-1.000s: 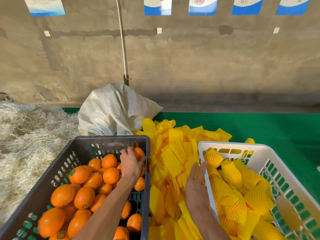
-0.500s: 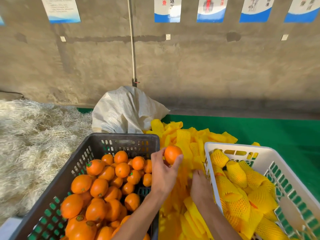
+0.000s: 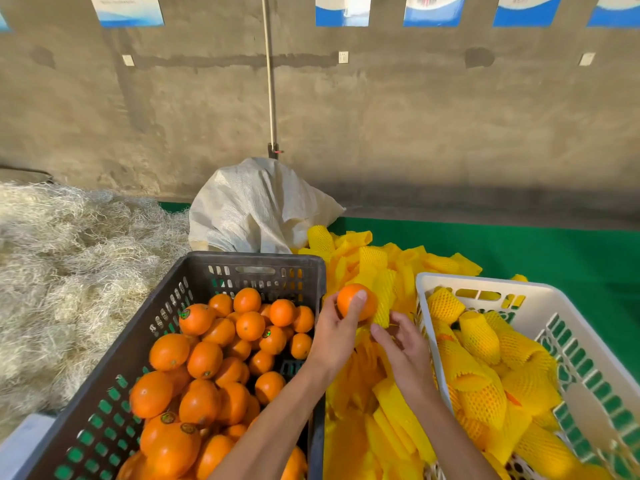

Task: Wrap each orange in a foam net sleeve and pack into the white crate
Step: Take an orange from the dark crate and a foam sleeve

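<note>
left hand (image 3: 334, 336): fingers curled, gripping | right hand (image 3: 405, 348): pinching

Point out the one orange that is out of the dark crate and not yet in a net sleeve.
It is the bare orange gripped in the left hand above the pile of yellow sleeves, between the two crates.

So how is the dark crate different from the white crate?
The dark crate sits on the left and holds bare oranges; the white crate sits on the right and holds fruit already wrapped in yellow foam net sleeves. The dark crate looks fuller. Both are plastic with slotted walls.
</note>
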A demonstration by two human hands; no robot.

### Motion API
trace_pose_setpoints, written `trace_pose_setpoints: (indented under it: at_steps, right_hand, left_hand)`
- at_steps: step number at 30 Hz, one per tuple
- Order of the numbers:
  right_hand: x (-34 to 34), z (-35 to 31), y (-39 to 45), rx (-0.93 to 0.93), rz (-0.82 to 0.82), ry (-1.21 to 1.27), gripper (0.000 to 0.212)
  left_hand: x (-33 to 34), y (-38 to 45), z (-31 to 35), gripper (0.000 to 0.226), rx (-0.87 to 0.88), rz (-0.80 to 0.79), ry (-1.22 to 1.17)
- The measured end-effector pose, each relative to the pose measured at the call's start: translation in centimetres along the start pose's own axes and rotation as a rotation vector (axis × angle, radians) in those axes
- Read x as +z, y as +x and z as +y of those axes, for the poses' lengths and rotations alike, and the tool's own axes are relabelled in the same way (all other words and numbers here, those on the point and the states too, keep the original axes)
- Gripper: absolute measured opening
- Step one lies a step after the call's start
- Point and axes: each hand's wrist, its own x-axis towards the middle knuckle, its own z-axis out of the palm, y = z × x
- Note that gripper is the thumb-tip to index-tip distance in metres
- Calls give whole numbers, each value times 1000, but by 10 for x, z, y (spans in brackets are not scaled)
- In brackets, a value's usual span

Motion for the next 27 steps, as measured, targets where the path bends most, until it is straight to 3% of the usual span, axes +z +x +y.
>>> trace_pose_setpoints:
  at_steps: [6, 13, 18, 22, 27]
  right_hand:
    - [-4, 5, 4, 12, 37, -25, 26]
    - [-6, 0, 3, -14, 85, -91, 17]
    - [-8, -6, 2, 10, 81, 28, 29]
    - [-9, -7, 2, 64, 56, 121, 17]
    - [-14, 2, 5, 272, 46, 334, 44]
  left_hand:
    - [3, 5, 5, 50, -85, -5, -159]
    - [3, 9, 2, 67, -179, -23, -224]
    - [4, 13, -4, 71, -221, -96, -175]
    - [4, 16, -8, 69, -213, -39, -178]
    - [1, 20, -5, 71, -266, 18, -272]
